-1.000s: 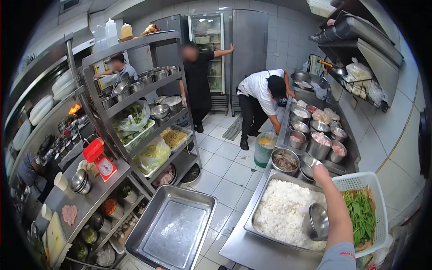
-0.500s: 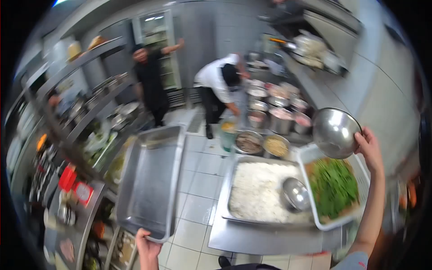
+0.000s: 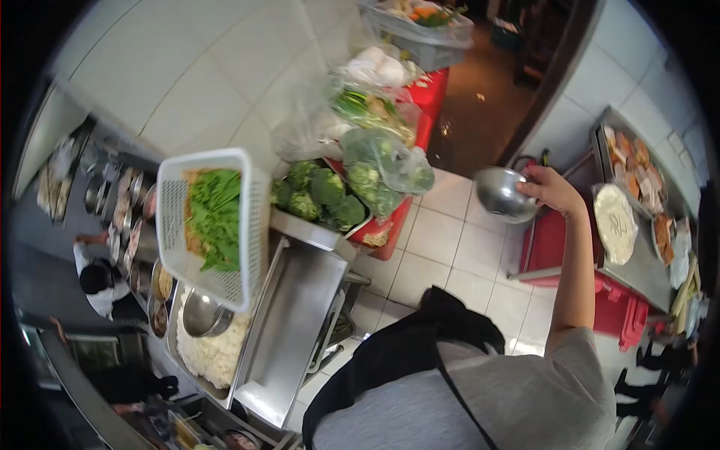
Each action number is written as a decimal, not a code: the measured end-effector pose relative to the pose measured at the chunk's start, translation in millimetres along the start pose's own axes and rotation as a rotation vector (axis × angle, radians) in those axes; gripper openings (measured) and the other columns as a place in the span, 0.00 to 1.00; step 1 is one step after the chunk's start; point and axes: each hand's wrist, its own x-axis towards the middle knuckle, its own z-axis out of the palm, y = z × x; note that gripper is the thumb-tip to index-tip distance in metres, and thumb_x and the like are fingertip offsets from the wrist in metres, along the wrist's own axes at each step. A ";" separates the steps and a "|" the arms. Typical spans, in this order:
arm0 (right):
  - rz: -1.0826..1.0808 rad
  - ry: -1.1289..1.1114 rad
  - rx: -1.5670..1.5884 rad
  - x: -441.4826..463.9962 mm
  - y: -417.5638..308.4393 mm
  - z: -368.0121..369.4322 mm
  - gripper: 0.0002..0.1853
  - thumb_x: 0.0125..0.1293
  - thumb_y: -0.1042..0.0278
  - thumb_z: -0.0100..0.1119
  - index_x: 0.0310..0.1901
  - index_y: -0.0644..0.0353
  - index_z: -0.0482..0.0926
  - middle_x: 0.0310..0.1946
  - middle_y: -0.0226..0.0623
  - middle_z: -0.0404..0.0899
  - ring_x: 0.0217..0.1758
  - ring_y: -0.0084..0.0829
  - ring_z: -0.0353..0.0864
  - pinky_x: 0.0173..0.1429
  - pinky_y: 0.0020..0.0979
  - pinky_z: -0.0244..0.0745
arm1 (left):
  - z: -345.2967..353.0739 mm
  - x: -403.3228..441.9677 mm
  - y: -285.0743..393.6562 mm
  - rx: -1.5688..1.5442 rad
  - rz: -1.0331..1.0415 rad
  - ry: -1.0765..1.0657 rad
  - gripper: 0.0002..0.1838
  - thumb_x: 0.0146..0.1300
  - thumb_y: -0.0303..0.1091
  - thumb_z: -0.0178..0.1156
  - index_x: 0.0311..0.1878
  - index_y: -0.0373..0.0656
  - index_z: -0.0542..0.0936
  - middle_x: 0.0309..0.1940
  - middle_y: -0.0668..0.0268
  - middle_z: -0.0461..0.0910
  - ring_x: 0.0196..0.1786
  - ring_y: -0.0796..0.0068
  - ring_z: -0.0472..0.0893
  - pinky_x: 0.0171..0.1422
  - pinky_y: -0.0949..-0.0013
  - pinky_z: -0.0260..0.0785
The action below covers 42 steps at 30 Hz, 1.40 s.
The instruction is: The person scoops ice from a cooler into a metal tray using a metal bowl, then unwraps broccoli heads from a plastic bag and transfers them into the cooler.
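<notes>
My right hand (image 3: 553, 190) grips the rim of a steel bowl (image 3: 504, 195), held out over the tiled floor. My left hand is not visible. At the left, a deep tray of white rice (image 3: 214, 352) sits on the steel counter (image 3: 289, 322) with another steel bowl (image 3: 204, 313) resting in it. A white basket (image 3: 251, 172) of green leaves (image 3: 216, 217) stands beside the rice. Next to the basket is a tray of broccoli (image 3: 327, 196).
Bagged vegetables (image 3: 375, 112) lie on a red table (image 3: 427, 105) by the doorway. At the right, a steel table (image 3: 634, 277) holds food trays, with red bins (image 3: 619, 311) below. People (image 3: 105, 285) stand at lower left and lower right.
The view has swung round to the right, away from the shelves. My right hand has lifted the bowl off the counter side and carried it out over the floor. My left hand and the empty tray have left view.
</notes>
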 end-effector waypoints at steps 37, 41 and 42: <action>-0.243 0.529 -0.621 375.7 127.7 -295.0 0.12 0.42 0.70 0.61 0.33 0.49 0.81 0.43 0.40 0.62 0.47 0.41 0.64 0.49 0.35 0.69 | 443.8 82.0 -851.4 0.769 -0.701 -0.805 0.29 0.55 0.30 0.47 0.59 0.25 0.57 0.60 0.40 0.55 0.61 0.45 0.61 0.55 0.47 0.63; -0.314 0.571 -0.535 455.4 159.8 -312.4 0.09 0.48 0.67 0.59 0.34 0.48 0.81 0.48 0.40 0.68 0.55 0.40 0.65 0.57 0.33 0.67 | 465.8 87.5 -920.2 0.759 -0.603 -0.628 0.33 0.52 0.30 0.49 0.63 0.30 0.55 0.64 0.42 0.48 0.64 0.41 0.54 0.61 0.43 0.54; -0.164 0.508 -0.232 473.4 156.8 -321.8 0.10 0.52 0.63 0.56 0.37 0.50 0.79 0.50 0.40 0.67 0.56 0.41 0.66 0.58 0.35 0.65 | 476.7 77.2 -945.0 0.680 -0.747 -0.681 0.33 0.52 0.30 0.49 0.63 0.31 0.55 0.64 0.43 0.48 0.64 0.42 0.53 0.62 0.42 0.53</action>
